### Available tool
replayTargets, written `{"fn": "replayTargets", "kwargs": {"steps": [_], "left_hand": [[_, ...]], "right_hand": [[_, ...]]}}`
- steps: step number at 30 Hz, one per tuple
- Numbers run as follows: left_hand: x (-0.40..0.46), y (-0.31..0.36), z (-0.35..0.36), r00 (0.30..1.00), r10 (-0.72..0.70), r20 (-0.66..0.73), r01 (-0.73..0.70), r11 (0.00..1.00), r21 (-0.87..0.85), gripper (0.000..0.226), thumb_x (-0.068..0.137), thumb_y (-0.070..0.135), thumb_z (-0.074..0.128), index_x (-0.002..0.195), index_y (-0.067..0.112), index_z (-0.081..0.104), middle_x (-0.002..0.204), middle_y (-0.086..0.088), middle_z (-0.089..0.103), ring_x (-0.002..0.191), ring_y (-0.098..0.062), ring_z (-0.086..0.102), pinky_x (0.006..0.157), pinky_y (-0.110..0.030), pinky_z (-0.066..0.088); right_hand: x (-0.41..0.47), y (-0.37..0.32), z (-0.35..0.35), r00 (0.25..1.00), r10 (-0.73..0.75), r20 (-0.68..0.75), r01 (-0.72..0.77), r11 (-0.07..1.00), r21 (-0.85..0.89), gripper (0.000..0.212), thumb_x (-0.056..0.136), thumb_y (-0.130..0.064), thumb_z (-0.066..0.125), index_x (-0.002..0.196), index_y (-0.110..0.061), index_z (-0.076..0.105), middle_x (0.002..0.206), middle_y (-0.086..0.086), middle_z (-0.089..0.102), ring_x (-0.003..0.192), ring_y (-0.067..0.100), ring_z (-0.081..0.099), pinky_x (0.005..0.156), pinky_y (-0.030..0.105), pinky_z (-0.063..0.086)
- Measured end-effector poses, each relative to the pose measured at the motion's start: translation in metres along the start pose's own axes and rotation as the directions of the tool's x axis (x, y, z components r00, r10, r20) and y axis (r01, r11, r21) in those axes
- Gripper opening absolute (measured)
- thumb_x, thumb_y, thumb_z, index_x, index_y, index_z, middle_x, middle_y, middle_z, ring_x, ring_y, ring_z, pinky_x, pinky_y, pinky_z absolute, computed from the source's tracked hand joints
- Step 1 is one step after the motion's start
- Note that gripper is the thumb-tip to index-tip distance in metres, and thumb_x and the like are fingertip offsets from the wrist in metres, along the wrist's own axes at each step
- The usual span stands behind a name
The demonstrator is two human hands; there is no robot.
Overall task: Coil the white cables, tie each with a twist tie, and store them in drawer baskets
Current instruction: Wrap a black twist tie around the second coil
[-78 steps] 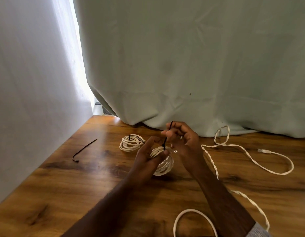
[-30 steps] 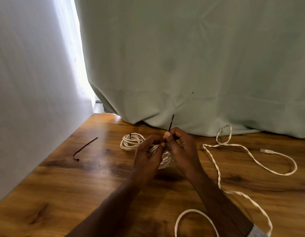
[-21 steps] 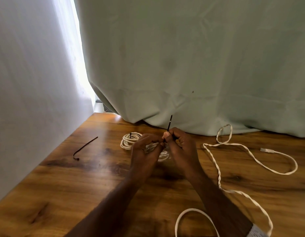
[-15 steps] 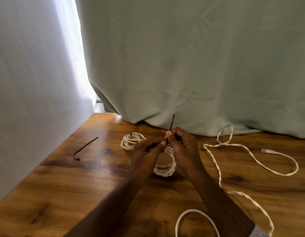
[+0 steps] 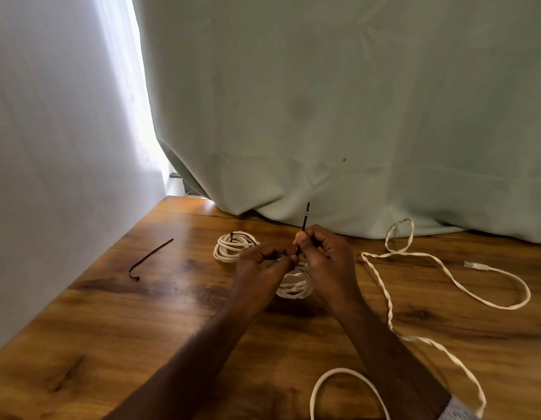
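Nearest, a loose loop of white cable (image 5: 348, 386) lies on the wooden table (image 5: 111, 344), its twisted run trailing right and back to a connector (image 5: 472, 265). Midway, the left hand (image 5: 260, 268) curls its fingers round the top of a coiled white cable (image 5: 295, 286) whose lower edge rests on the table; the right hand (image 5: 326, 262), just beside it, pinches a black twist tie (image 5: 304, 221) that sticks up above the knuckles. Farther back lies a coil already tied (image 5: 234, 247); a spare black twist tie (image 5: 149, 259) sits well to the left, near a white wall (image 5: 51, 147); a pale green curtain (image 5: 323, 101) hangs behind.
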State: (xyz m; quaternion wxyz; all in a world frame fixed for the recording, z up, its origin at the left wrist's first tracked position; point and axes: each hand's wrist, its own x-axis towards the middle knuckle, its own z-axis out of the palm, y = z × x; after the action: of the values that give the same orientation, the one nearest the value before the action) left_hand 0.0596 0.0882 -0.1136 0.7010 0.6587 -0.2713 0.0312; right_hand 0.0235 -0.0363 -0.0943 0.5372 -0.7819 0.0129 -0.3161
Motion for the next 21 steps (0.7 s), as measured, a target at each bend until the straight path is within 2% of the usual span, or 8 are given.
{"fn": "replayTargets", "kwargs": {"steps": [5,8,11,13,16,19,21], "left_hand": [[-0.001,0.002,0.002,1.0,-0.001,0.018,0.0,1.0,0.023,0.012,0.087,0.001,0.07,0.092,0.009,0.078,0.086,0.0,0.077,0.086,-0.014,0.072,0.075,-0.026,0.056],[-0.002,0.002,0.003,1.0,0.016,0.024,-0.018,0.996,0.082,0.012,0.088,0.004,0.071,0.093,0.01,0.079,0.087,0.004,0.077,0.085,-0.01,0.072,0.075,-0.024,0.055],[-0.002,0.0,0.004,0.999,0.021,0.04,-0.027,0.989,0.145,0.011,0.089,0.01,0.071,0.097,0.012,0.078,0.091,0.006,0.077,0.09,-0.009,0.072,0.081,-0.032,0.057],[-0.002,-0.001,0.004,0.998,0.042,0.047,-0.049,0.986,0.158,0.011,0.09,0.01,0.07,0.098,0.012,0.078,0.091,0.006,0.076,0.086,-0.009,0.072,0.077,-0.032,0.058],[-0.003,0.001,0.003,0.998,0.047,0.035,-0.051,0.991,0.123,0.012,0.092,0.005,0.067,0.097,0.011,0.076,0.088,0.002,0.074,0.07,-0.016,0.07,0.057,-0.03,0.057],[0.001,0.0,-0.003,0.999,-0.03,-0.023,0.033,0.994,0.103,0.01,0.092,0.003,0.066,0.091,0.009,0.073,0.082,-0.003,0.069,0.063,-0.03,0.068,0.047,-0.041,0.057],[0.006,0.002,-0.017,0.991,-0.109,-0.081,0.112,0.993,0.03,0.012,0.09,-0.001,0.066,0.083,0.005,0.071,0.076,-0.007,0.066,0.061,-0.03,0.066,0.047,-0.04,0.057]], "right_hand": [[-0.001,0.0,0.0,1.0,-0.004,-0.024,0.004,1.0,0.005,0.026,0.099,-0.016,0.06,0.076,-0.026,0.065,0.07,-0.008,0.065,0.07,0.003,0.061,0.061,0.012,0.047],[-0.002,0.001,0.0,0.999,-0.01,-0.047,0.011,1.0,0.007,0.025,0.099,-0.015,0.061,0.076,-0.025,0.066,0.07,-0.006,0.065,0.069,0.008,0.063,0.063,0.027,0.056],[-0.003,0.003,-0.001,0.999,-0.01,-0.049,0.011,1.0,0.017,0.026,0.098,-0.014,0.061,0.075,-0.025,0.066,0.07,-0.006,0.065,0.069,0.01,0.064,0.064,0.037,0.059],[-0.003,0.003,-0.002,0.999,-0.001,-0.046,0.003,1.0,0.025,0.024,0.099,-0.014,0.061,0.076,-0.021,0.067,0.07,-0.005,0.065,0.068,0.009,0.064,0.063,0.031,0.057],[-0.001,0.0,-0.005,0.999,0.047,0.005,-0.047,0.996,0.079,0.019,0.098,-0.016,0.062,0.082,-0.019,0.071,0.075,-0.004,0.07,0.072,0.006,0.065,0.064,0.017,0.052],[0.005,-0.005,-0.005,0.997,0.044,0.062,-0.051,0.992,0.119,0.01,0.095,-0.018,0.066,0.09,-0.02,0.074,0.083,-0.007,0.074,0.08,0.004,0.068,0.069,0.013,0.052],[0.005,-0.005,-0.002,0.996,0.054,0.067,-0.063,0.989,0.133,0.008,0.093,-0.022,0.069,0.099,-0.02,0.074,0.087,-0.01,0.075,0.086,0.001,0.069,0.072,0.013,0.052]]}}
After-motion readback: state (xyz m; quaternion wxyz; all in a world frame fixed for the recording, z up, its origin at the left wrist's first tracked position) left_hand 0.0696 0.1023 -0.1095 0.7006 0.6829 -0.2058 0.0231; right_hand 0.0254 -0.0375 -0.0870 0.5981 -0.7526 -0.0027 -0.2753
